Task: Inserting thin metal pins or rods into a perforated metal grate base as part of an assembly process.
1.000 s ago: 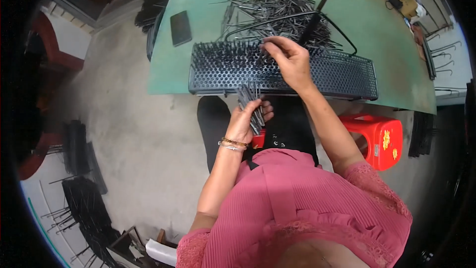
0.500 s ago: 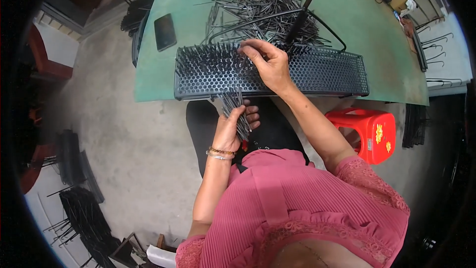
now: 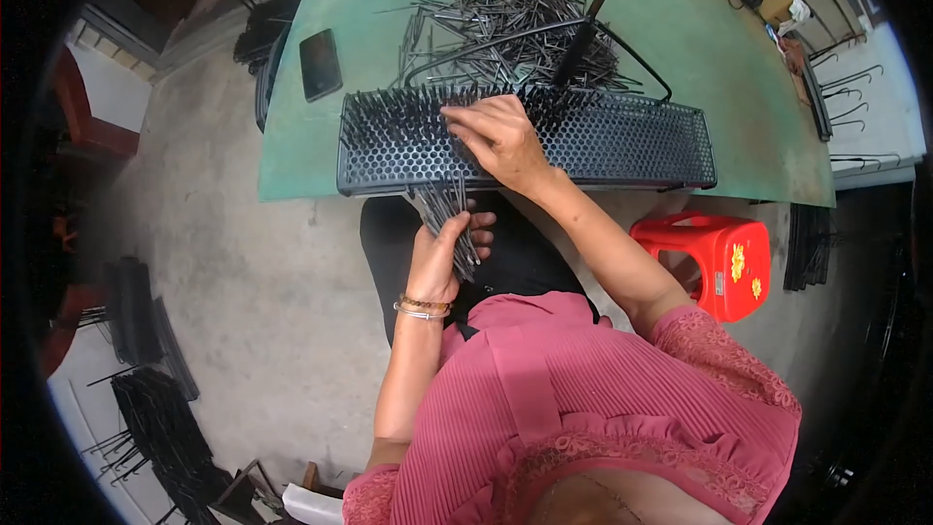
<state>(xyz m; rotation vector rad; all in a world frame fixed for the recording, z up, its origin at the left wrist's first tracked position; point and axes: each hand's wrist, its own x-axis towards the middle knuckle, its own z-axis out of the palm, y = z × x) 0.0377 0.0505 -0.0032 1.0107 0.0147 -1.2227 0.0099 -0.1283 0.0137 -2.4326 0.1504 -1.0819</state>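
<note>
A long black perforated metal rack [image 3: 632,146] lies along the near edge of the green table. Thin dark metal rods [image 3: 389,119] stand upright in the holes of its left part. My left hand [image 3: 439,251], below the rack's front edge, is closed round a loose bundle of the same rods [image 3: 447,202], their tips pointing toward the rack. Over the rack's left half, my right hand [image 3: 501,141] has thumb and fingers pinched together beside the standing rods. Whatever lies between those fingertips is too small and dark to make out.
Behind the rack a large heap of loose rods [image 3: 544,29] covers part of the table [image 3: 719,49]. A black bar frame [image 3: 583,44] rises from the rack. A phone [image 3: 321,64] lies at the left, and a red stool [image 3: 724,262] stands at the right below the table.
My right hand has shifted left along the rack and its fingers have come down closer to the holes. The left hand keeps its bundle of rods, nearly in place.
</note>
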